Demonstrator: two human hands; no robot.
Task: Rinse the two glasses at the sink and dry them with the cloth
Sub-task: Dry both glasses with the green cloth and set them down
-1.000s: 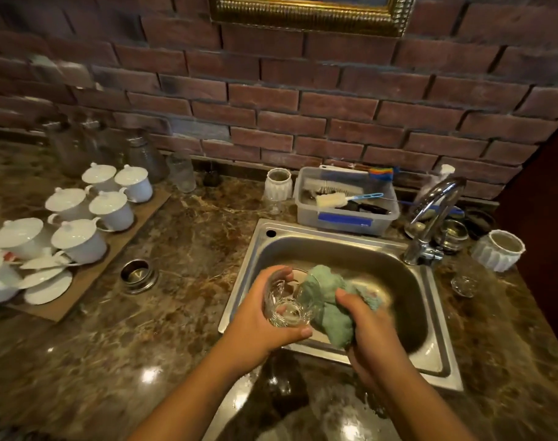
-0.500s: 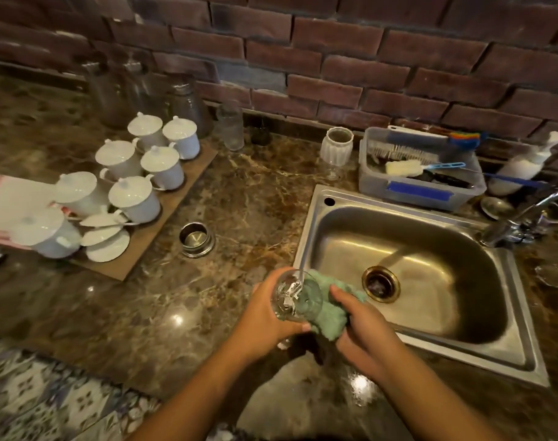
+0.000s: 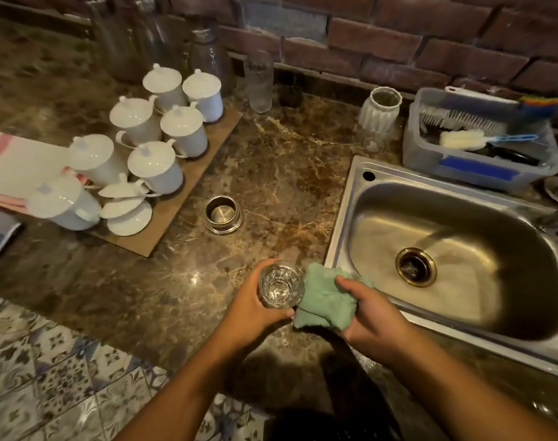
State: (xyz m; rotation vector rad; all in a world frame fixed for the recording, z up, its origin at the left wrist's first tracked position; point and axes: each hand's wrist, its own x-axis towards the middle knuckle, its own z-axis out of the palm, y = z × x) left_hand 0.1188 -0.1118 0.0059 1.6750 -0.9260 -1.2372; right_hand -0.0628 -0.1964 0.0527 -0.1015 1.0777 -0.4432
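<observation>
A clear glass [image 3: 280, 286] is held in the left hand [image 3: 250, 313], just below the middle of the view, toward 6 o'clock. The fingers are curled round its side and clamped on it. The glass is seen end-on, over the brown marbled tabletop [image 3: 271, 160] rather than over the basin. A folded green cloth [image 3: 327, 302] is laid against the glass at its 3 o'clock side. The cloth is gripped by the right hand [image 3: 374, 316], whose fingers and thumb are closed on it.

The steel sink [image 3: 342, 218] lies at 3 o'clock of the hands, its near left corner just beside the cloth. Its drain [image 3: 416, 266] is seen in the basin floor. At 12 o'clock of the sink a plastic tub [image 3: 478, 168] with brushes is set, with a white ribbed vase [image 3: 379, 106] at its 9 o'clock. A small steel cup [image 3: 223, 214] stands on the tabletop at 11 o'clock of the glass. White lidded cups [image 3: 155, 165] are grouped on a board [image 3: 175, 214] at 10 o'clock. A tall glass [image 3: 260, 82] is stood by the brick wall [image 3: 382, 36] at 12 o'clock.
</observation>
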